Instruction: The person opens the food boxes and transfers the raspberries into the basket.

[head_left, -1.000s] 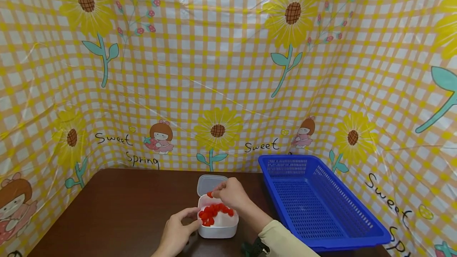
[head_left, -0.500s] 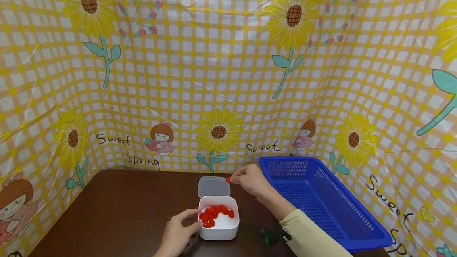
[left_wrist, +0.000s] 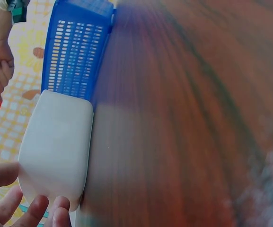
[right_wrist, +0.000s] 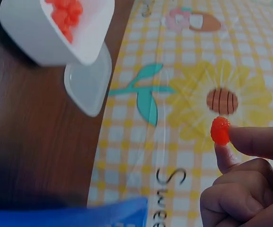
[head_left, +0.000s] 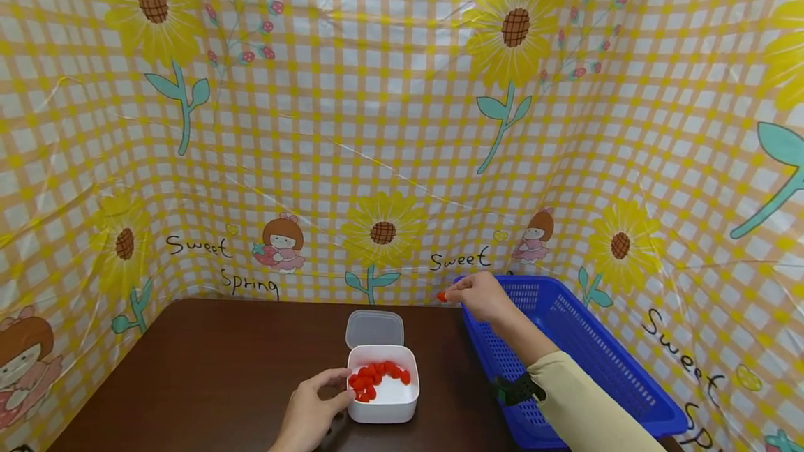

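Observation:
A small red raspberry (right_wrist: 220, 131) with a bumpy surface is pinched between the thumb and index fingertip of my right hand (head_left: 480, 296), in the air above the far left corner of the blue basket (head_left: 477, 344). My left hand (head_left: 314, 403) holds the left side of a white plastic box (head_left: 384, 411), thumb and fingers against its wall. Inside the box, several red raspberries (head_left: 370, 374) lie along the left and far sides, leaving white floor showing. In the left wrist view, the fingers (left_wrist: 34, 210) touch one end of the box.
Behind the box lies a translucent lid (head_left: 375, 328) on the dark brown table (head_left: 220, 368). The blue perforated basket fills the right side of the table. A checked sunflower cloth (head_left: 389, 124) hangs around the back and sides.
My right hand has lifted the raspberry from over the box and carried it right, past the lid, to the basket's far left corner. The left hand stays on the box.

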`<action>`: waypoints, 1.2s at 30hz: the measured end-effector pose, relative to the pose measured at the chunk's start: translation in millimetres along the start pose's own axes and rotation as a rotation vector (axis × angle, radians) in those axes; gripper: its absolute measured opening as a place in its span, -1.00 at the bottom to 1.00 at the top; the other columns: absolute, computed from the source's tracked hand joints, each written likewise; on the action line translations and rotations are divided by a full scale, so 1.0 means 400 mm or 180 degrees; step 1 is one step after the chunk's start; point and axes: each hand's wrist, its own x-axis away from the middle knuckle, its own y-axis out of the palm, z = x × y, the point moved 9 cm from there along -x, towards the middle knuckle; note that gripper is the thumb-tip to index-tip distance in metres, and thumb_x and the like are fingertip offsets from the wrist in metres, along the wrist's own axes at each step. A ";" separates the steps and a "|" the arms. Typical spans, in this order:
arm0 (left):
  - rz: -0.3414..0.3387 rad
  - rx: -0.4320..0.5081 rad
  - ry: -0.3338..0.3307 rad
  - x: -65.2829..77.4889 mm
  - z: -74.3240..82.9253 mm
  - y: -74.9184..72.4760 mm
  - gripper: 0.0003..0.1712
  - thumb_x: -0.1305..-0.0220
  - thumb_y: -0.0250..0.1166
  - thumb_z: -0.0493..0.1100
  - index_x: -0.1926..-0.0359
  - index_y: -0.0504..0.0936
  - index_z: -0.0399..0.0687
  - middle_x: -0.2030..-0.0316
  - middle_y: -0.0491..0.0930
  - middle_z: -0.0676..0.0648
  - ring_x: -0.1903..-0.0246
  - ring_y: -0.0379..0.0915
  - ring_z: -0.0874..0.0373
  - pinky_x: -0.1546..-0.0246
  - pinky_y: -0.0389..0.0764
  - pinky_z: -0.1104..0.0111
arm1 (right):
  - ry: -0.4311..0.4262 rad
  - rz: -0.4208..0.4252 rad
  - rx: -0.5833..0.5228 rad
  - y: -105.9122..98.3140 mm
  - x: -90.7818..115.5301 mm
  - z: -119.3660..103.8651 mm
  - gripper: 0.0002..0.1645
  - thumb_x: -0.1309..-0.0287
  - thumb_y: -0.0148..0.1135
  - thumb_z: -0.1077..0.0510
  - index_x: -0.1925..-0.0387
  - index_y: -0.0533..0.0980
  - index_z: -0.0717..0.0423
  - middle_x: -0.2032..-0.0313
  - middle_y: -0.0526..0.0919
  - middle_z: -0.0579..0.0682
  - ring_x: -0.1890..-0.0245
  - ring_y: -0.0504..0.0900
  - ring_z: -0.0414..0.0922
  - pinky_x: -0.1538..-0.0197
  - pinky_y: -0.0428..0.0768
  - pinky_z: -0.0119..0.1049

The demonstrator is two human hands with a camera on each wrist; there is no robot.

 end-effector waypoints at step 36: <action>-0.0045 0.0068 0.0078 -0.009 -0.003 0.002 -0.61 -0.20 0.45 -0.15 -0.05 0.69 -0.12 0.22 0.66 -0.06 0.47 0.43 0.13 0.51 0.51 0.39 | 0.0535 0.0170 0.0177 -0.204 -0.086 0.267 -0.40 -0.20 0.33 0.20 0.78 0.18 -0.06 0.80 0.06 -0.24 0.79 0.03 -0.28 0.64 0.13 -0.37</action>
